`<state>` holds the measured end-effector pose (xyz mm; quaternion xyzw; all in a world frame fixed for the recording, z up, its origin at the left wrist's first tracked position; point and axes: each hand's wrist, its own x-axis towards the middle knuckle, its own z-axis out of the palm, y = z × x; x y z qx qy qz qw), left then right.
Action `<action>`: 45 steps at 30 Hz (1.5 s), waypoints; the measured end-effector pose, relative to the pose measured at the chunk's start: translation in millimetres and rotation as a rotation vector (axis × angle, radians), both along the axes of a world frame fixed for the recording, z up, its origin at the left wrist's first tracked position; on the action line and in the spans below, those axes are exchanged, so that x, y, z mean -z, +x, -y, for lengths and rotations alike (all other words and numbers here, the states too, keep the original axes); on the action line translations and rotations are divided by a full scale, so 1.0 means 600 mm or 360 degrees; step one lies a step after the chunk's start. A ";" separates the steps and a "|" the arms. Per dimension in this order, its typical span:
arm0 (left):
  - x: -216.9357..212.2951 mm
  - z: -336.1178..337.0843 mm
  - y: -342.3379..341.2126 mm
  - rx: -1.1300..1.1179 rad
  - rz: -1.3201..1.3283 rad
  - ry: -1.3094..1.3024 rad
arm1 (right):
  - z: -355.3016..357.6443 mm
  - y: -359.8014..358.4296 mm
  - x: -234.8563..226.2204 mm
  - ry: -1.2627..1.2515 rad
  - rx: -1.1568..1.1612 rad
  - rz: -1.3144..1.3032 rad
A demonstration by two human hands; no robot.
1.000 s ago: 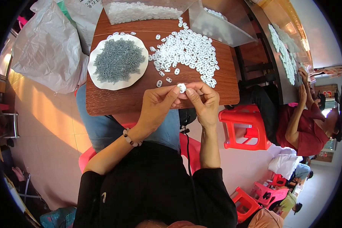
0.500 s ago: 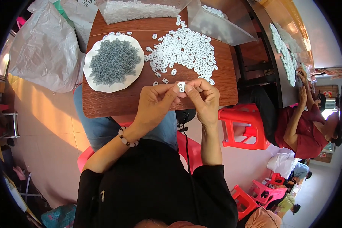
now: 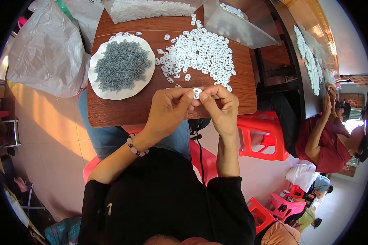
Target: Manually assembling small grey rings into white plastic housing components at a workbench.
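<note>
Over the desk [image 3: 122, 115] near its front edge, the left grip [image 3: 169, 111] and right grip [image 3: 224, 111] are pinched closed on the white part [image 3: 196, 93], which uneven thumb pressure could flick into the similar pile [image 3: 200, 55] or off the desk.

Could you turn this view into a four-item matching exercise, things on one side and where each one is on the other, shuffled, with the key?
Things
1. Plate
2. Pile of white pieces
3. Lone white piece
4. Beaded bracelet

Places
A. Around the left wrist
B. Pinched between left hand and right hand
C. Under a heap of grey pieces
D. Spread on the brown table, right of the plate

Pairs: 1-C, 2-D, 3-B, 4-A
</note>
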<state>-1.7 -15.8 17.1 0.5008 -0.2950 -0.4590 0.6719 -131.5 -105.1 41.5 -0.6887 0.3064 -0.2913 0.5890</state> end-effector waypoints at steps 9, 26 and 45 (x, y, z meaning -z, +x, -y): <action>0.003 -0.002 -0.001 -0.0037 0.0234 0.0036 | 0.007 0.001 0.014 0.0241 -0.0089 0.0099; 0.061 -0.064 0.067 -0.0278 0.0405 0.0286 | 0.296 0.074 -0.060 -0.0984 0.0621 0.0042; 0.084 -0.068 0.074 -0.0413 0.1108 0.0163 | 0.241 0.069 0.023 -0.1697 0.0215 -0.0220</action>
